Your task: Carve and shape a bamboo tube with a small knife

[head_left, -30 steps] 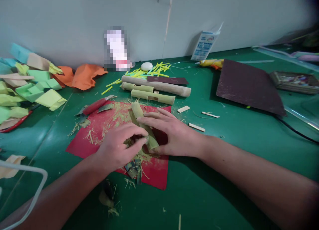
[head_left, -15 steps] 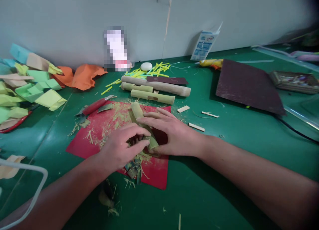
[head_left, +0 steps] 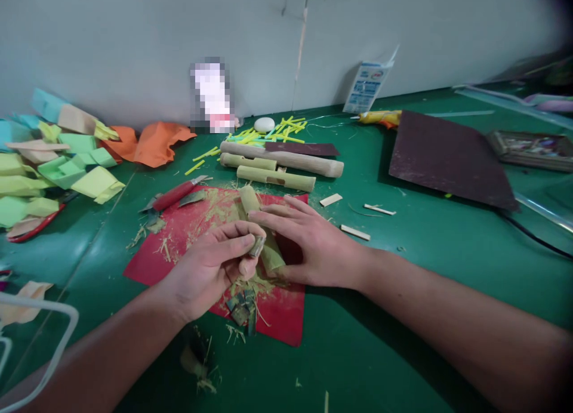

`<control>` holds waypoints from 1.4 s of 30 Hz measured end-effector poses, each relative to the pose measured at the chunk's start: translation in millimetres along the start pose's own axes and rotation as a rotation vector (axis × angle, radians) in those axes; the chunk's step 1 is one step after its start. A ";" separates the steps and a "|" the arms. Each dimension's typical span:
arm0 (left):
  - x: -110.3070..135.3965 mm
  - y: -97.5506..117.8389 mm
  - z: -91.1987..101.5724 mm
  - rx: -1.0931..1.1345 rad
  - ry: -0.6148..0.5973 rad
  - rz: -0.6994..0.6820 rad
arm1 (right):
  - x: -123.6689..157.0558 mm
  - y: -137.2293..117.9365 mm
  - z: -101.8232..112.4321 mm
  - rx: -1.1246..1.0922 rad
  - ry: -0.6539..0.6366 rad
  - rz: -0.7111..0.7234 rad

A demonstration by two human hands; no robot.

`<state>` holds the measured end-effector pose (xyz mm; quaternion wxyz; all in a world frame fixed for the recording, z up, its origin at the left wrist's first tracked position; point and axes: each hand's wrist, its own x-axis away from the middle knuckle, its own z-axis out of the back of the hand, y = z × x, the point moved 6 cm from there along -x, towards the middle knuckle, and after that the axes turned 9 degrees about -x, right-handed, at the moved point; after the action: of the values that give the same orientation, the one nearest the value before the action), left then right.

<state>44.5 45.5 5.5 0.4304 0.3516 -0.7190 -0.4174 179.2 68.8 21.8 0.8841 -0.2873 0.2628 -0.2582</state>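
A short green bamboo piece (head_left: 250, 201) lies on a red mat (head_left: 277, 308) strewn with shavings. My right hand (head_left: 313, 243) rests on it with fingers stretched flat, pinning it down. My left hand (head_left: 215, 267) is lifted slightly off the mat beside the bamboo's near end. Its thumb and fingers pinch a small grey-green scrap (head_left: 256, 246), possibly sandpaper or a bamboo chip.
A red-handled knife (head_left: 175, 193) lies at the mat's far left corner. Three longer bamboo sticks (head_left: 277, 165) lie behind the mat. A dark sandpaper sheet (head_left: 447, 156) is to the right, folded coloured papers (head_left: 58, 162) to the left, small wooden slips (head_left: 356, 231) nearby.
My left hand has risen from the shavings at the bamboo's near end and turned, now showing a small scrap pinched in its fingers. The right hand stays put.
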 end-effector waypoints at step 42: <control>-1.4 10.2 25.5 -0.498 0.285 -0.224 | 1.9 4.2 6.7 0.085 0.044 -0.033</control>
<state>20.3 58.4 7.1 0.5511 0.3675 -0.4837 -0.5721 186.0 73.0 23.2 0.8852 -0.2480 0.2663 -0.2898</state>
